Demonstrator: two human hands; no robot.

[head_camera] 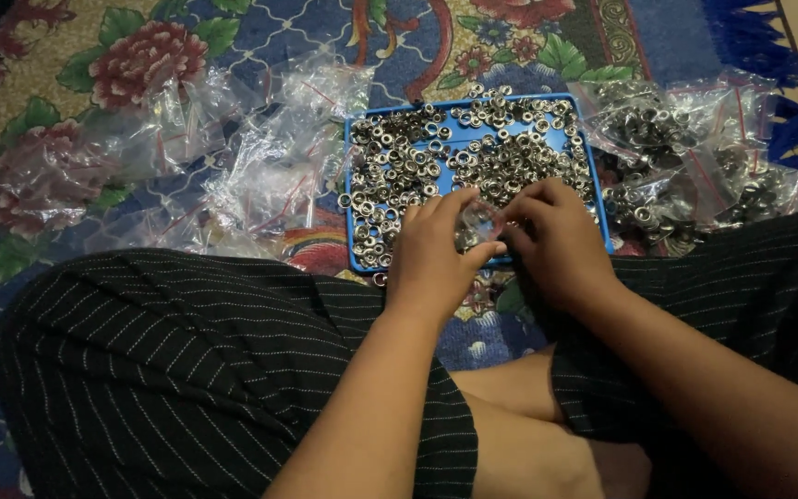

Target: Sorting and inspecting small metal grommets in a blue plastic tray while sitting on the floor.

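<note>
A blue tray (356, 242) lies on the carpet in front of my knees, heaped with several small silver metal rings (501, 152). My left hand (436, 259) and my right hand (556, 236) meet over the tray's near edge. Between their fingers they pinch a small clear plastic bag (478, 222). What is inside the bag is too small to tell.
Empty clear plastic bags (260, 157) are strewn on the floral carpet to the left of the tray. Filled bags of metal rings (685, 148) pile up to the right. My crossed legs in black pinstriped shorts (187, 370) fill the foreground.
</note>
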